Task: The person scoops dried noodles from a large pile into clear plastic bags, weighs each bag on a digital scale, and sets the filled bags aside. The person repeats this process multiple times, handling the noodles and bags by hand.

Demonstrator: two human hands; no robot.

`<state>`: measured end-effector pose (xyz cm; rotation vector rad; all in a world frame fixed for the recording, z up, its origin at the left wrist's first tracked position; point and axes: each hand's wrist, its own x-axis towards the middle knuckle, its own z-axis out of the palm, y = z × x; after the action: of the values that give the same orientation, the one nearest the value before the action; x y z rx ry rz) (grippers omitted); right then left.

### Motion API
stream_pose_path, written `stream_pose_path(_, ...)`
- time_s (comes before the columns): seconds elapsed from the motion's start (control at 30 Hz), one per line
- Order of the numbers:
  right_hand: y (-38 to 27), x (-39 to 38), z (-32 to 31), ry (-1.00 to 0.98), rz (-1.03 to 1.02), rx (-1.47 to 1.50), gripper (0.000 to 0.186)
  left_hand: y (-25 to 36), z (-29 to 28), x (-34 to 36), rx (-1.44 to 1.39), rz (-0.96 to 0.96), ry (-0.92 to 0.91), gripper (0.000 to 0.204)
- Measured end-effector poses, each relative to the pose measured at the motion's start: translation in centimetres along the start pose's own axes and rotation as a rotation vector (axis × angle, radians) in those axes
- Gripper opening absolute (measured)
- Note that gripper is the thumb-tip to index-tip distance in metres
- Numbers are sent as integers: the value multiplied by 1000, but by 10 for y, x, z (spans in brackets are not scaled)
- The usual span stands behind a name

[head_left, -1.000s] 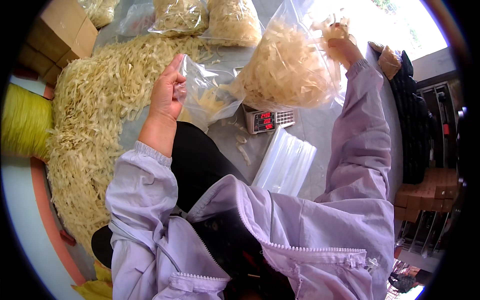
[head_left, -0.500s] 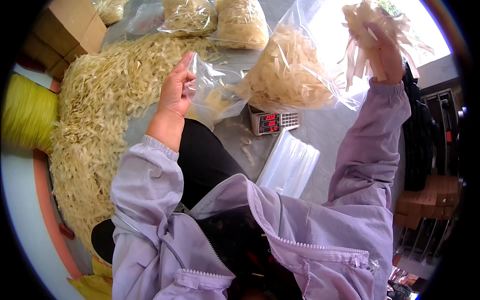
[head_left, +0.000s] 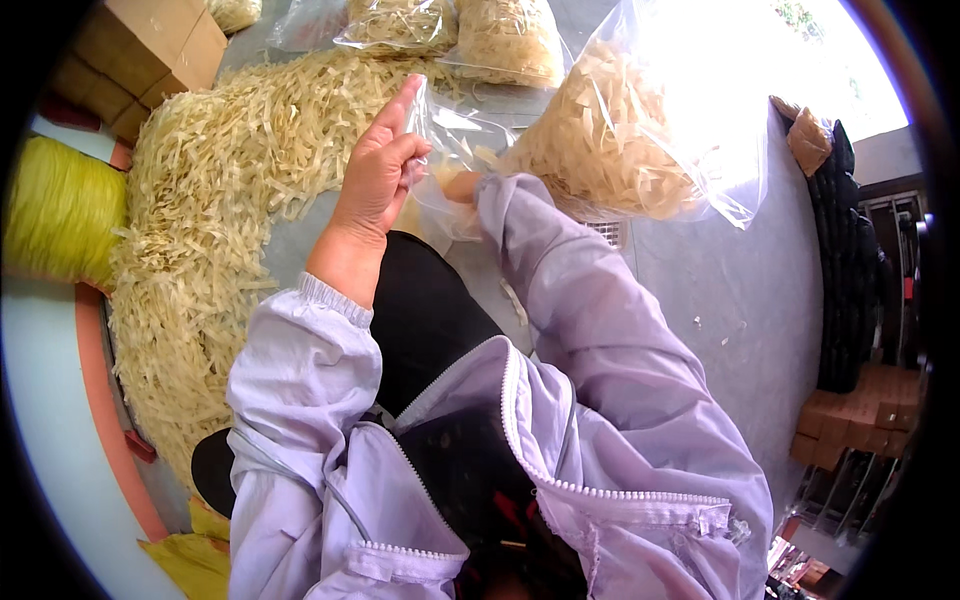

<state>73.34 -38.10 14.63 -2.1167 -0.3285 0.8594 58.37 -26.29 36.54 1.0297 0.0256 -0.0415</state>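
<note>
My left hand is closed on the rim of a clear plastic bag, holding its mouth up. My right hand reaches into or behind that bag; its fingers are hidden by plastic and sleeve, so what they hold does not show. Some pale, flat dried strips lie inside the bag. Just right of it stands a large clear bag full of the same strips. Under that big bag, a digital scale shows only part of its keypad past my right sleeve.
A broad heap of pale strips covers the floor on the left. Filled bags stand at the back. Cardboard boxes and a yellow bundle are at the far left. Black packed goods line the right side.
My right hand has come from the upper right, where it held a bunch of strips, down to the bag at my left hand. My right sleeve now covers the flat plastic bags and most of the scale.
</note>
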Motion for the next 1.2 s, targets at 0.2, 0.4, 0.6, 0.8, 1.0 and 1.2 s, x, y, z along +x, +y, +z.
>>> stream_pose_path(0.2,-79,-119,-12,71,-284,481,27,-4,-37,-1,-11,63,407,59)
stream_pose_path(0.4,140,-184,21,-298,14,-75,13,-7,-31,0,95,17,464,59)
stream_pose_path(0.6,310,-272,115,28,308,-884,57,-8,-39,0,150,-17,473,57)
stream_pose_path(0.8,332,-343,110,-20,478,-539,57,-10,-31,9,180,-16,460,57)
stream_pose_path(1.0,150,-341,-90,1171,-283,172,25,-12,-33,5,147,-31,547,59)
stream_pose_path(1.2,-76,-336,-255,849,-680,-54,19,-1,-31,-7,191,10,588,58)
